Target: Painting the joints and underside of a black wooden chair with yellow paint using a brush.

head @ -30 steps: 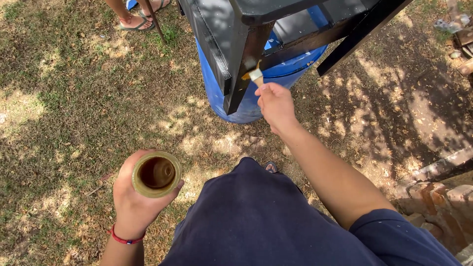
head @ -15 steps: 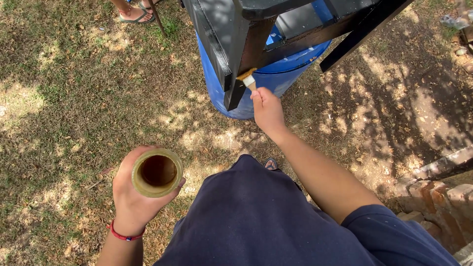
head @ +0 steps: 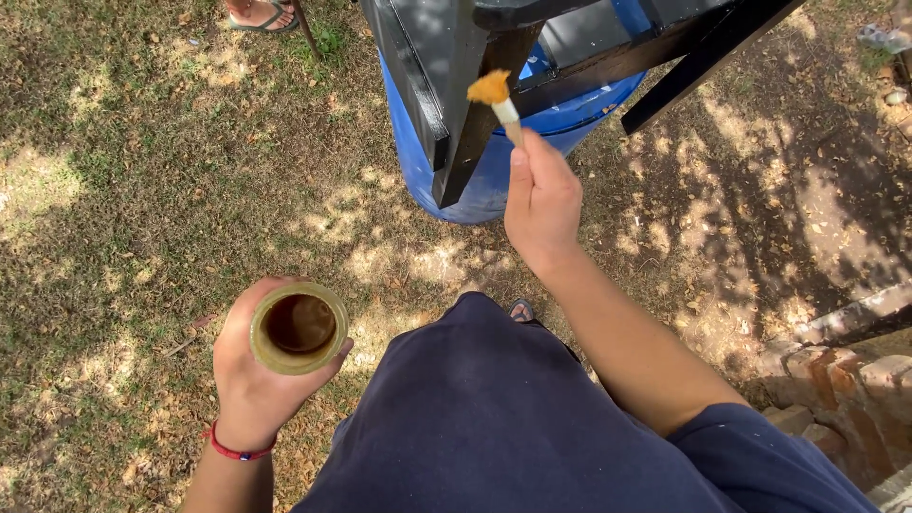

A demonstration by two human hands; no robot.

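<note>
This is an outdoor yard used as a makeshift work spot. Patchy grass with dry leaves and dappled tree shade covers the ground, a blue plastic barrel stands far centre, and a low brick edging runs at near right.

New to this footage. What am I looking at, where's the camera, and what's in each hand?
There is no machine here: a person works with two bare hands, filmed by a camera worn on their head, looking down. The left hand holds an open round container of dark brown liquid. The right hand holds a small brush with yellowish bristles, raised against a black-painted wooden frame that rests on a blue barrel. Below is patchy grass in dappled shade, with the person's dark blue clothing in the foreground. Bricks lie at the right, and another person's sandalled foot shows at the top.
</note>
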